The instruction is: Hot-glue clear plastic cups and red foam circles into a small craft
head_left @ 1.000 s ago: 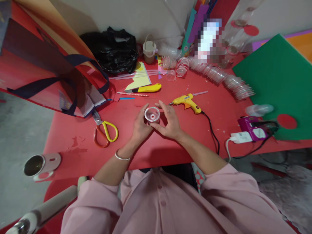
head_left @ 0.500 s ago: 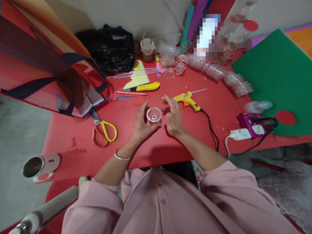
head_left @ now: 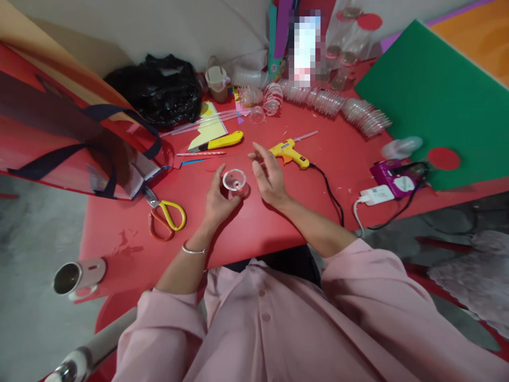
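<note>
Between the thumb and fingers of my left hand (head_left: pixel 218 199) is a small clear plastic cup (head_left: pixel 235 181). Its round rim faces up, and a small mark shows inside near the bottom. My right hand (head_left: pixel 269 178) is raised to the right of the cup, apart from it, with its fingers spread and nothing in them. Just beyond that hand lies a yellow hot glue gun (head_left: pixel 292 154) with a clear glue stick (head_left: pixel 306 136) poking out of its back. A yellow utility knife (head_left: pixel 225 140) and a striped straw (head_left: pixel 201 154) lie beyond the cup.
Scissors (head_left: pixel 169 215) lie on the red table (head_left: pixel 131 270) at left, with a mug (head_left: pixel 85 276) near the corner. Stacked clear cups (head_left: pixel 326 101) line the back. A black bag (head_left: pixel 155 90), a large tote bag (head_left: pixel 59 122), a green board (head_left: pixel 433 106) and a purple power block (head_left: pixel 392 178) surround the area.
The view has shifted, so the table's contents sit further left. My right hand has moved slightly away from the cup and its fingers have opened out. My left hand stays at the cup.
</note>
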Tool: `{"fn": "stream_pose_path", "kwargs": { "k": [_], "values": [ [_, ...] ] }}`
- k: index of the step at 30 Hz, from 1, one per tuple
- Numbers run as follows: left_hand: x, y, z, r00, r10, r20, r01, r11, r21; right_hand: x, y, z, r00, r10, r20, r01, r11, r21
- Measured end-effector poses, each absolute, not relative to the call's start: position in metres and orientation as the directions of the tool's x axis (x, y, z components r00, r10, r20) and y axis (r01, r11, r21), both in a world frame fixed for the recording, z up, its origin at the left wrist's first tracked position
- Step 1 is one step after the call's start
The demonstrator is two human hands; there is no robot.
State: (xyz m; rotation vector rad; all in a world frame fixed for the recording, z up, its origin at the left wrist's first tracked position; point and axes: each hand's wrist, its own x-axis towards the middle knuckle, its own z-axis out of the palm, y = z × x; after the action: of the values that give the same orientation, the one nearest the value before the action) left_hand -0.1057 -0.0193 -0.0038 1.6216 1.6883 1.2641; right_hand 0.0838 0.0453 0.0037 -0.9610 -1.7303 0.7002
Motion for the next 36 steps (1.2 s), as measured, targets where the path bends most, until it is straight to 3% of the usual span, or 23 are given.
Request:
{"fn": "stream_pose_path", "kwargs": {
  "k": [4,7,10,15,22,29,36],
  "values": [
    [-0.109,-0.017,-0.001,-0.265,0.929,0.257,0.313,-0.169,0.935,0.085,0.048,0.0,-0.155,0.846,0.511,0.157,0.532,-0.832],
    [-0.11,-0.015,0.0,-0.287,0.947,0.144,0.042,-0.138,0.99,0.086,0.05,-0.002,-0.147,0.853,0.501,0.099,0.517,-0.85],
    [-0.109,-0.012,0.0,-0.283,0.959,0.011,-0.176,-0.063,0.982,0.085,0.052,-0.004,-0.138,0.871,0.472,0.087,0.485,-0.87],
    [-0.112,-0.009,0.004,-0.271,0.95,-0.157,-0.382,0.043,0.923,0.083,0.052,-0.007,-0.144,0.884,0.444,0.086,0.459,-0.884],
    [-0.115,-0.012,0.01,-0.215,0.955,-0.207,-0.465,0.086,0.881,0.087,0.042,0.005,-0.298,0.81,0.505,0.104,0.554,-0.826],
    [-0.109,-0.014,0.013,-0.264,0.949,-0.17,-0.416,0.047,0.908,0.084,0.04,0.004,-0.488,0.702,0.519,0.206,0.671,-0.713],
    [-0.103,-0.017,0.012,-0.245,0.954,-0.176,-0.373,0.075,0.925,0.077,0.037,-0.007,-0.512,0.718,0.472,0.318,0.668,-0.673]
  ]
}}
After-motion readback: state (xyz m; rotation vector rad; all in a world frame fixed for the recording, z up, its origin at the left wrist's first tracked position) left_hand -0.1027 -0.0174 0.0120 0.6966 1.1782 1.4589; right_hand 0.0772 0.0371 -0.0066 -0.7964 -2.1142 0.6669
